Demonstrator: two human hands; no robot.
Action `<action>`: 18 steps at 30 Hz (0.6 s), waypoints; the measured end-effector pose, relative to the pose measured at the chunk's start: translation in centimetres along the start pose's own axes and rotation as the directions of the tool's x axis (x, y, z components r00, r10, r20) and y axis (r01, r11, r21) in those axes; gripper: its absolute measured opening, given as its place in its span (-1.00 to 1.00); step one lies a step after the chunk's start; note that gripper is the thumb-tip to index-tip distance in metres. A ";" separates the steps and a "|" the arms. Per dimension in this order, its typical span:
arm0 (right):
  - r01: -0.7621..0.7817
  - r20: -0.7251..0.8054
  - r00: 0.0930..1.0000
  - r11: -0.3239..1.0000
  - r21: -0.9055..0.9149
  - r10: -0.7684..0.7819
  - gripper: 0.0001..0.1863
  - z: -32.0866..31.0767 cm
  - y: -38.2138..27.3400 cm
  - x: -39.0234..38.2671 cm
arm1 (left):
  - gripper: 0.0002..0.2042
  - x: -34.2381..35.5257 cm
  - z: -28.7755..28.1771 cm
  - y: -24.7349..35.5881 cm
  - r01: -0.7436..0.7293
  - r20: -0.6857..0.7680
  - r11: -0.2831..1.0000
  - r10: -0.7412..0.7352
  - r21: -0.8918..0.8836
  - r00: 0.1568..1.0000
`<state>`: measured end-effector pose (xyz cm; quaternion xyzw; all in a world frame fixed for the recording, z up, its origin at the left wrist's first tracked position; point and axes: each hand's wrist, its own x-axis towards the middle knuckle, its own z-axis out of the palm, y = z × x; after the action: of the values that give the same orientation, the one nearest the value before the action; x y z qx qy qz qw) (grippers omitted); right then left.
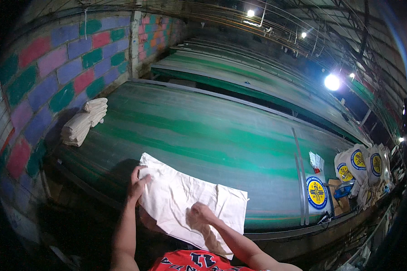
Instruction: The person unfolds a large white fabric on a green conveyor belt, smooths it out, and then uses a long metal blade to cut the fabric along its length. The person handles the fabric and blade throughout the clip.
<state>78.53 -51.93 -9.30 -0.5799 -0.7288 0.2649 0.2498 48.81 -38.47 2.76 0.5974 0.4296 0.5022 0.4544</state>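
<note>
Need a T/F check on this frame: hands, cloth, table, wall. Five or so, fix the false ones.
1. The left hand touches the white cloth near its upper left corner. True.
2. The right hand rests on bare table, away from the cloth. False: the right hand is on the cloth, fingers curled.
3. A pile of folded cloth lies at the left end of the green and grey table. True.
4. The multicoloured block wall is on the right. False: the block wall is on the left.
5. The cloth at the hands shows a round emblem. False: its visible side is plain; a round blue and yellow emblem is farther right.
</note>
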 end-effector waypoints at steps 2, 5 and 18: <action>0.015 -0.112 0.994 0.985 0.173 0.005 -0.66 -2.6 -0.4 0.9 | -0.61 0.6 0.6 2.1 0.030 -0.037 0.983 -0.037 -0.179 0.999; 0.034 -0.053 0.999 0.833 0.553 -0.005 -0.24 -4.8 -3.3 1.2 | -0.61 0.9 3.4 4.5 0.036 -0.057 0.960 -0.054 -0.277 0.997; -0.018 -0.470 0.809 0.814 0.581 0.353 -0.94 -7.6 -2.8 1.3 | -0.02 -2.0 9.8 6.2 -0.261 0.412 0.942 0.327 -0.210 0.850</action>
<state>81.37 -50.48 -1.70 -0.6058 -0.4524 0.3059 0.5786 58.59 -42.87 7.52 0.7193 0.1808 0.4475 0.4997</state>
